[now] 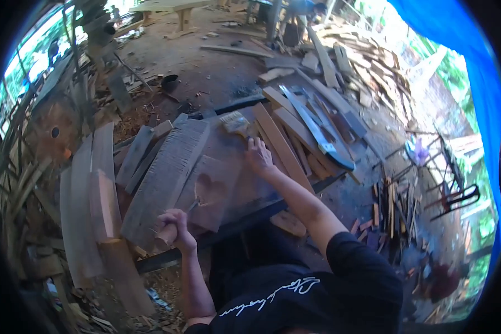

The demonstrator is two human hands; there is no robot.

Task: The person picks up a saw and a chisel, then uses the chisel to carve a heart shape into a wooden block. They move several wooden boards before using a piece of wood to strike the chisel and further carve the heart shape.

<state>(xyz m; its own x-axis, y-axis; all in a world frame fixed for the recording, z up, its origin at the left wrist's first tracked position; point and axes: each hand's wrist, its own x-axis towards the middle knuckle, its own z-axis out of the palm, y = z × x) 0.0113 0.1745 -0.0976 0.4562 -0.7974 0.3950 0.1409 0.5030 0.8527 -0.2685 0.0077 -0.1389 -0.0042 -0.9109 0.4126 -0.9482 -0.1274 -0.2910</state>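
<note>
My left hand [175,227] is wrapped round the wooden handle [165,236] of a chisel-like tool. Its thin metal shaft [193,206] points up and right to a heart-shaped recess [209,188] carved in a flat wooden board [217,209]. Farther right, my right hand [259,156] has its fingers bent at the handle end of a wide brush [235,123]; whether they grip it is unclear. The brush lies on the bench with its pale bristles to the upper left.
Grey planks [164,172] lie left of the board. Brown boards [282,146] and a handsaw [312,127] with a dark handle lie to the right. Wood scraps [395,214] cover the ground at right. A person [300,14] bends at the top; a blue tarp [462,39] hangs at upper right.
</note>
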